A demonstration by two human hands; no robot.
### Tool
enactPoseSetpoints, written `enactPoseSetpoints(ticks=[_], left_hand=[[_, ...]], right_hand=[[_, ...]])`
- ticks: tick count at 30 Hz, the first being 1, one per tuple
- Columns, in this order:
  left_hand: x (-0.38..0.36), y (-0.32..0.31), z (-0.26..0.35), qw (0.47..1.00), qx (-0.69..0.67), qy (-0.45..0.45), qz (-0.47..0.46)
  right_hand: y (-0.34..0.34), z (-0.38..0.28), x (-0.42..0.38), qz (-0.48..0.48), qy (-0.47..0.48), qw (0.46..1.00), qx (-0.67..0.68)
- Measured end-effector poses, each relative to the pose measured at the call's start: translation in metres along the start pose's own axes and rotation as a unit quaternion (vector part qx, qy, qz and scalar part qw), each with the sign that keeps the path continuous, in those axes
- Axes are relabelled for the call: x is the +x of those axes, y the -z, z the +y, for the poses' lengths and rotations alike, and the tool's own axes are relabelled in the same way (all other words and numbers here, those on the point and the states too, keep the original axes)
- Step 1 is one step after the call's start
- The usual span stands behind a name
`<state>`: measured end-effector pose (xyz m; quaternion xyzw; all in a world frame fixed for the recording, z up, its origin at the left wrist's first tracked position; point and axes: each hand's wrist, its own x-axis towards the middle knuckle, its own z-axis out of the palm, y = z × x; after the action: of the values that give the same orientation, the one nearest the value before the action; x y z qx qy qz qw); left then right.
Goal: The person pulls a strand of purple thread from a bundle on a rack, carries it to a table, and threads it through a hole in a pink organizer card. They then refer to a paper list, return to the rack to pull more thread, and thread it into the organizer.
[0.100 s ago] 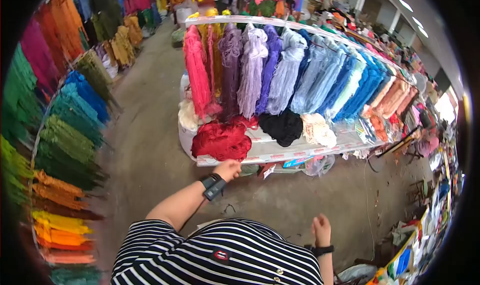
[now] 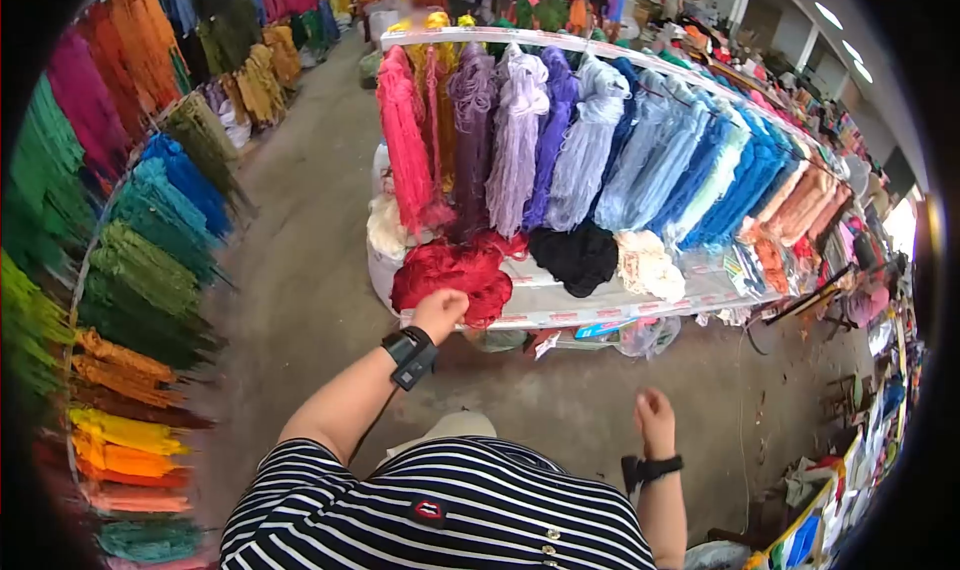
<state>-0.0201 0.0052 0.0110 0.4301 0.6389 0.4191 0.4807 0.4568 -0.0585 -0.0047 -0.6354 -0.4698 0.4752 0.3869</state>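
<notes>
Left hand [image 2: 440, 310] now at frame centre, raised from a lower spot at the shelf edge a moment ago, touching the lower left side of the red yarn bundle [image 2: 450, 275]. Fingers curled against the yarn; whether actually gripping, cannot tell from this angle. Black wrist strap (with a small device) just below the hand.

Red yarn bundle lying at the left end of the white shelf [image 2: 560, 305], centre of frame, below the hanging pink skeins [image 2: 405, 140] and just left of the black yarn pile [image 2: 575, 255]. Cream yarn pile [image 2: 648, 263] further right on the same shelf.

Right hand [image 2: 655, 415] in the lower right, higher in the frame than before, grip loosely closed on nothing, hovering over the concrete floor [image 2: 300, 300]. Black band on that wrist too.

Whole view shifted slightly: rack and shelf sitting a touch right of their earlier position. Rows of green, teal and orange skeins [image 2: 140, 270] along the left edge.
</notes>
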Motion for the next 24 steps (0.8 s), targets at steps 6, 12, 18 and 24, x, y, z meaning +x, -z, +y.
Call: enactPoseSetpoints(ticks=[6, 12, 18, 24], left_hand=[[0.086, 0.054, 0.105, 0.983, -0.048, -0.121, 0.131], [0.236, 0.099, 0.133, 0.962, -0.021, -0.207, 0.180], [0.327, 0.081, 0.165, 0.954, 0.021, -0.233, 0.187], [0.346, 0.071, 0.182, 0.950, 0.032, -0.249, 0.185]], right_hand=[[-0.107, -0.148, 0.126, -0.156, 0.115, 0.981, -0.023], [-0.250, -0.253, 0.205, -0.253, 0.164, 0.953, 0.040], [-0.350, -0.313, 0.270, -0.216, 0.200, 0.956, -0.005], [-0.375, -0.310, 0.310, -0.199, 0.193, 0.959, -0.053]])
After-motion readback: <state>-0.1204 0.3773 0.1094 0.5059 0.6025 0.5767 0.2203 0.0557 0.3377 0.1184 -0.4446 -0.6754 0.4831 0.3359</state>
